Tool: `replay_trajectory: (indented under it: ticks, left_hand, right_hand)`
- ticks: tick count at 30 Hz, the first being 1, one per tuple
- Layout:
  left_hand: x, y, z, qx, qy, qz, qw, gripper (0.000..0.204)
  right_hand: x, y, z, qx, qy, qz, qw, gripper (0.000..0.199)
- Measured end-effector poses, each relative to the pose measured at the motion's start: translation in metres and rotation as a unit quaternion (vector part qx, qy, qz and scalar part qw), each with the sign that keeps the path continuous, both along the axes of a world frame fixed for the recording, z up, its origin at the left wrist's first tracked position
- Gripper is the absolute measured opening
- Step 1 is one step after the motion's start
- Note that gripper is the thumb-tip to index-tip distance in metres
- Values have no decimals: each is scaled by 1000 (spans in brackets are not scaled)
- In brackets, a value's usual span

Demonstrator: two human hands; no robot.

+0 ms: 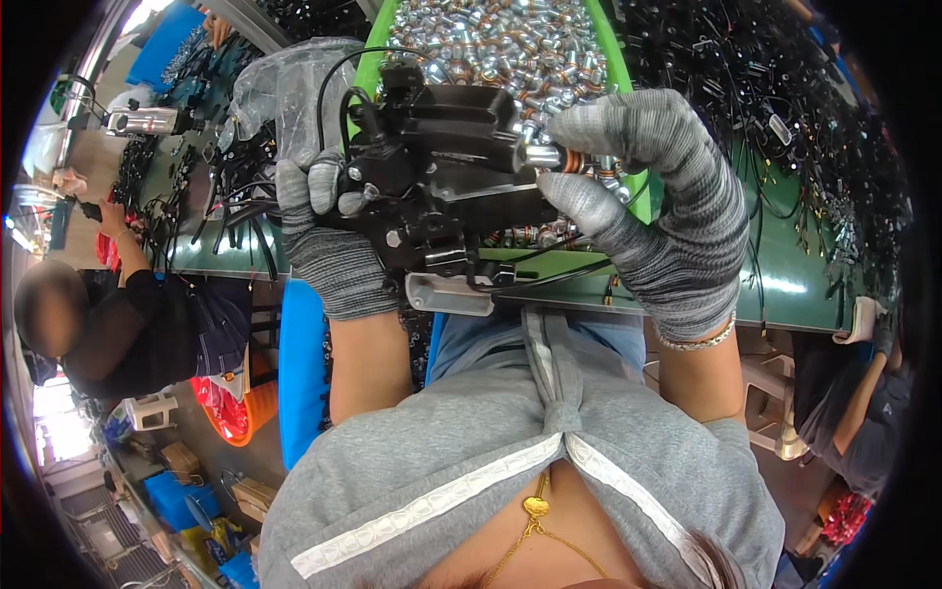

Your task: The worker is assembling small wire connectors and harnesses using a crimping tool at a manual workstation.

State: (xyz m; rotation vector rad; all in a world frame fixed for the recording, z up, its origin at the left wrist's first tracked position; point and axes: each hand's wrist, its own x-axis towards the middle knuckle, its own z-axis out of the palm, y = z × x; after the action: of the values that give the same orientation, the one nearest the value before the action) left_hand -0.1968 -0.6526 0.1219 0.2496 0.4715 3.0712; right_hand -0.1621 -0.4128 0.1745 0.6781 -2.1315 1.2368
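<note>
A black metal-and-plastic assembly (466, 128) with cables and a bolt is held up in front of me, over the edge of a long green bin (610, 49). My left hand (339, 260), in a grey striped knitted glove, is closed round its left end. At its right end a small silver cylindrical fitting (543, 157) with an orange-brown ring meets the opening of a black tube. My right hand (677, 211), gloved alike, pinches this fitting between thumb and fingers. How deep the fitting sits in the tube is hidden.
The bin holds many silver fittings (491, 44). A clear plastic bag (294, 88) lies left of it on the green table (785, 280). Black cabled parts are heaped at right. Co-workers sit on both sides; a blue container (299, 363) stands by my left arm.
</note>
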Motion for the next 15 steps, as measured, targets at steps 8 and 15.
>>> replay_trajectory:
  ticks: [8, 15]
  left_hand:
    - [4, 7, 3, 4, 3, -11, 1000, 25]
    - [1, 11, 3, 6, 2, -22, 1000, 26]
  right_hand:
    - [0, 1, -3, 84, 148, -60, 984, 35]
    - [6, 3, -13, 81, 140, -102, 981, 36]
